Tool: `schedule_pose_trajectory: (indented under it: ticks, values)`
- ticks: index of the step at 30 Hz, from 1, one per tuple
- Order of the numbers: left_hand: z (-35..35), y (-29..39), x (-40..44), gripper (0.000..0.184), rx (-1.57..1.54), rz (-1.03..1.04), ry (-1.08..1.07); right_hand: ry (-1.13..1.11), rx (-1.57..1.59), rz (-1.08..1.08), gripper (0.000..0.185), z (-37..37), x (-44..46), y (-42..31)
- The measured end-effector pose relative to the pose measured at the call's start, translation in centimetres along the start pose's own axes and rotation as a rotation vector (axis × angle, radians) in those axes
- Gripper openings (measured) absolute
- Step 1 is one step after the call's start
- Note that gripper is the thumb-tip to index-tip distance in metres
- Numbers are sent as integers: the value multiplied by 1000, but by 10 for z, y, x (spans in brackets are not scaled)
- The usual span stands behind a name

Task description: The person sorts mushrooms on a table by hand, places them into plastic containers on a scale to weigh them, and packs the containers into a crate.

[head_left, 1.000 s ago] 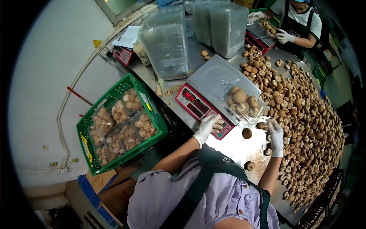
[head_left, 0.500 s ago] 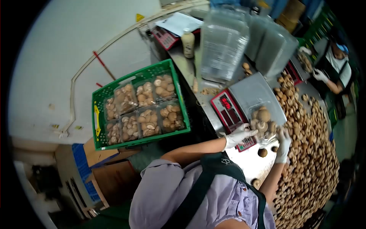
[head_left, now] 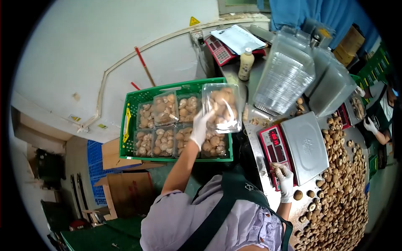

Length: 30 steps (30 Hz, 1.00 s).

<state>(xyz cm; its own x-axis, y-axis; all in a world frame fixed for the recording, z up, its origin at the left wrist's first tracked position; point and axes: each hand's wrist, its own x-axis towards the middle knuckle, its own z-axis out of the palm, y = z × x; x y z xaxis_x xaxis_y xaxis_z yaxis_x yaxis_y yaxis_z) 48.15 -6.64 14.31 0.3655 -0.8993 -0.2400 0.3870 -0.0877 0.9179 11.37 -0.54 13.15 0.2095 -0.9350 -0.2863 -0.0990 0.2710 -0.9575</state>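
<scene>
My left hand [head_left: 200, 130], gloved in white, grips a clear plastic box of mushrooms [head_left: 222, 106] by its left side. The box is raised over the right end of the green crate [head_left: 177, 160], where several similar filled boxes [head_left: 163, 142] sit in rows. My right hand [head_left: 284, 182], also gloved, is by the lower end of the red scale's keypad [head_left: 274, 146]. Its fingers are curled together, and what they hold, if anything, I cannot make out. Beside it is the scale's bare metal pan [head_left: 305, 146].
A large heap of loose mushrooms [head_left: 339, 201] covers the table's right side. Stacked clear plastic containers [head_left: 287, 71] stand beyond the scale, near a bottle [head_left: 246, 65] and a second scale with papers [head_left: 238, 38]. A co-worker's gloved hand [head_left: 370, 125] shows at far right.
The mushroom box has left the scale pan and moved left in my left hand to above the crate. My right hand has let go of the box and is by the keypad. The view has shifted.
</scene>
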Motion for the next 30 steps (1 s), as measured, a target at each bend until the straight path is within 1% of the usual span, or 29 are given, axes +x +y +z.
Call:
schedule_pose_trajectory:
  ticks: [1,2,3,4,5,6,7,9,11,12,13,15,17,18,19,21,22,23,25,27,28,29,30]
  values:
    - [-15,0,19,42,115,104,0,-27,-5,15,24,4,2,-3]
    - [-24,3,31,46,263,113,64,-42,-1,-7,25,7,5,3]
    - [-53,-20,65,56,672,136,165,-39,7,10,25,10,9,9]
    - [-69,-34,81,60,928,183,188,-63,-9,5,25,12,12,10]
    - [-72,-33,85,65,1184,227,208,-84,-25,-1,25,13,15,12]
    - [-75,-34,86,69,1210,193,142,-76,-14,19,25,14,17,16]
    - [-75,-33,86,62,1270,275,176,-61,-48,23,25,16,19,15]
    - [-92,-28,85,48,1149,555,248,-20,-63,6,26,21,20,11]
    - [-121,-8,83,39,1137,704,474,-1,-80,4,26,20,21,9]
    - [-135,5,73,33,1258,719,707,3,-96,-2,26,20,22,8]
    - [-155,19,63,43,1318,603,819,33,-67,-3,26,23,22,5]
    - [-194,9,66,62,1487,261,1147,61,-25,46,24,23,21,0]
    - [-236,-2,78,80,1127,-56,905,88,-6,62,24,20,23,7]
    - [-229,0,78,85,952,-84,788,98,13,75,24,21,24,10]
    - [-216,-4,79,85,982,-29,778,122,18,79,24,23,23,11]
    - [-183,-14,86,84,999,72,676,136,19,82,24,26,23,10]
    - [-173,-34,101,79,968,85,659,113,-39,71,23,25,24,15]
    - [-125,-20,94,76,1063,-59,701,121,-19,79,23,27,24,18]
    - [-136,-42,116,75,1117,107,777,132,-168,42,22,27,25,24]
    - [-138,-28,116,75,1067,26,693,150,-112,57,19,31,22,14]
    - [-141,-24,120,73,1175,3,705,137,-115,15,19,28,22,15]
    - [-140,-20,123,72,1288,-16,726,154,-50,20,19,27,20,18]
    - [-125,-12,117,69,1449,90,744,163,-22,32,21,24,19,22]
